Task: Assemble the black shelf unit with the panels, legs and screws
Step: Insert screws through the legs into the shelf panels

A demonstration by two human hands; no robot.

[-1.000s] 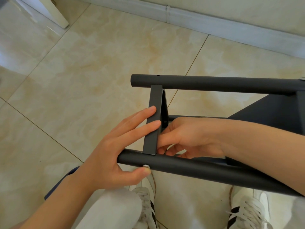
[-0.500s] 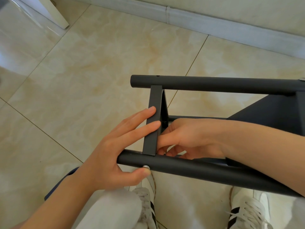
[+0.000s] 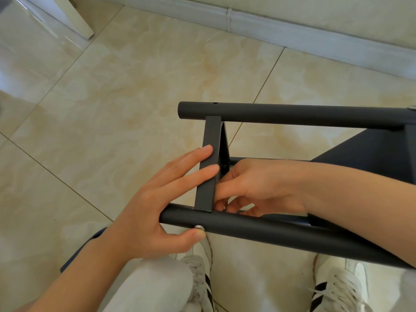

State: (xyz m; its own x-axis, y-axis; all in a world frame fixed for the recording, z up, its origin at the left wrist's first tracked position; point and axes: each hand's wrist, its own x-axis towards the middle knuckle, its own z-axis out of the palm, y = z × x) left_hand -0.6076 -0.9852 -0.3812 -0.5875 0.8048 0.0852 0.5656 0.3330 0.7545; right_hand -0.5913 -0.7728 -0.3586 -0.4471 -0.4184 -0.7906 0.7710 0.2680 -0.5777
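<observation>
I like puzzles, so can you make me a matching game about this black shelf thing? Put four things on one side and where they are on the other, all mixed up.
Things:
1. left hand
2. right hand
3. silver screw
4. far leg

Places:
A. farthest from the person, nearer the wall
B. in the near leg, at the thumb tip
C. tucked behind the crossbar, between the legs
D. fingers flat across the crossbar

Pairs: 1-D, 2-C, 3-B, 4-A
</observation>
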